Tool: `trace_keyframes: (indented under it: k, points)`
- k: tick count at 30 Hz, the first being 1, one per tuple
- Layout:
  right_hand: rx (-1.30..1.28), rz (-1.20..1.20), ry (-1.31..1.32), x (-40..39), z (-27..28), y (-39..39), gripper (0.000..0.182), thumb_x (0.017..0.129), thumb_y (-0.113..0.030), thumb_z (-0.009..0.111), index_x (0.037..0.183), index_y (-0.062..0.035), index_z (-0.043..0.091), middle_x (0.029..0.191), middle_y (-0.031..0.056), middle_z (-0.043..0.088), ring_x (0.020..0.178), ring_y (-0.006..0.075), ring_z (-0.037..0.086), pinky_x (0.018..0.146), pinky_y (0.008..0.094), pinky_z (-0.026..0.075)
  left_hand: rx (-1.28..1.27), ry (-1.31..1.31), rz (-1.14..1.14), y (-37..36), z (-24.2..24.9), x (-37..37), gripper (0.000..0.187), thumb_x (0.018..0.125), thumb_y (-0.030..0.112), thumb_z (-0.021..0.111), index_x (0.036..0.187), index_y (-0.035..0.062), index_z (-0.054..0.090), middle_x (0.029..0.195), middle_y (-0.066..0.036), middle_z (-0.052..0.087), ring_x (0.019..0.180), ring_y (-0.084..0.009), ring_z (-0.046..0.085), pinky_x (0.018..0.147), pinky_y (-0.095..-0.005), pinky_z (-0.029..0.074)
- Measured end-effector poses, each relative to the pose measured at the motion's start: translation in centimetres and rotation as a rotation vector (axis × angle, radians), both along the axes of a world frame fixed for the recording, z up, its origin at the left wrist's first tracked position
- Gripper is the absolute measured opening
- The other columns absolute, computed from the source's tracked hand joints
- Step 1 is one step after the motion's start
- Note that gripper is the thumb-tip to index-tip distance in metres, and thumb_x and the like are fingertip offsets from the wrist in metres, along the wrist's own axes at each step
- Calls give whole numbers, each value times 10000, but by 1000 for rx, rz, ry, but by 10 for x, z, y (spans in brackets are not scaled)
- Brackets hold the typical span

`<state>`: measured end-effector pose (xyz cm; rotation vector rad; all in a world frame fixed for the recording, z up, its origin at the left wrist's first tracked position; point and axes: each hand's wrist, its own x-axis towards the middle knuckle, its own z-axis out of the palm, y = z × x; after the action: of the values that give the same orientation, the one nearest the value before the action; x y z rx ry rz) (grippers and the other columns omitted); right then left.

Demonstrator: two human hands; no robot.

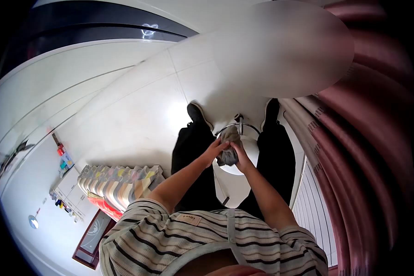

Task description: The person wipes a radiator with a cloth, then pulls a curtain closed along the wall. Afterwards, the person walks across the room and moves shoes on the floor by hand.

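Observation:
A crumpled grey cloth (231, 134) is bunched between my two hands, in front of my body. My left hand (213, 151) is closed on its left side, and my right hand (241, 153) grips it from the right. The lower part of the cloth looks darker and wrinkled. Beneath it stands a round white object (249, 146) with a chrome ring (251, 126) and a dark caster at its far side. Its full shape is hidden by the cloth and my hands.
My black-trousered legs straddle the white object on a pale tiled floor (147, 96). Pink curtains (354, 165) hang close on the right. A patterned, ruffled cover (119, 181) lies at left. A dark glossy panel (96, 23) is at upper left; a blurred patch hides the upper right.

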<state>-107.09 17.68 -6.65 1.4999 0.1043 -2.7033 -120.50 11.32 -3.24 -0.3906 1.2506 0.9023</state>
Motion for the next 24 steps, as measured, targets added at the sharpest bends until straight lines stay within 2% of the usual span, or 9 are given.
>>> trace_keyframes:
  k: [3,5,11,15,17,18,20,22,24]
  points:
    - [95,14,-32,-8,45,4,461,854,-190,560,1262,-80,377,1172,66,500,1060,184,518,899,315,430,134,156,-209,-16,46,-8,411,901,211,558,1260,54,432,1134,-39,533,1057,-131,491,910,-270,385]
    - [162,121,-71,-21,72,25,450,845,-171,561,1254,-73,402,1163,71,510,1064,190,517,901,317,426,207,228,-181,-13,72,-21,416,900,192,557,1266,48,423,1138,-44,534,1061,-139,493,916,-273,386]
    - [464,5,192,-97,231,143,427,858,-237,522,1245,-76,442,1170,49,514,1091,187,490,917,323,406,357,688,-107,36,216,-78,417,910,150,529,1285,35,388,1150,-98,546,1102,-184,502,947,-323,392]
    - [554,-168,397,-131,347,203,483,846,-251,558,1289,-110,426,1209,38,505,1123,189,482,939,343,395,357,794,-76,-4,237,-84,339,904,185,545,1206,43,485,1088,-90,593,999,-156,563,880,-284,437]
    - [815,-202,226,-150,410,224,581,822,-293,592,1329,-105,380,1238,64,487,1142,215,465,962,347,373,317,863,-73,-34,254,-81,315,901,189,550,1173,36,509,1069,-94,606,970,-158,579,874,-282,445]
    - [1122,-134,81,-162,453,235,628,811,-308,607,1349,-108,352,1278,77,452,1167,227,440,975,348,357,296,858,-1,-47,264,-79,312,898,192,556,1164,35,515,1060,-97,609,964,-158,581,874,-283,446]
    - [1376,-339,-250,-197,528,269,727,809,-325,625,1383,-47,276,1392,138,319,1241,258,348,1011,346,310,214,887,92,-76,284,-74,298,891,195,565,1140,36,533,1031,-100,621,950,-160,589,866,-286,453]
    - [1962,-641,-262,-239,576,320,700,852,-348,603,1293,110,312,1341,226,364,1199,274,388,991,349,323,96,965,172,-111,278,-70,266,880,197,576,1095,40,566,960,-100,642,916,-163,603,835,-290,468]
    - [2215,-693,-150,-286,648,313,564,844,-341,623,1158,95,453,1194,218,466,1101,289,464,921,374,381,-20,1037,271,-149,262,-72,254,857,170,577,1075,39,575,889,-89,653,829,-172,616,762,-296,487]
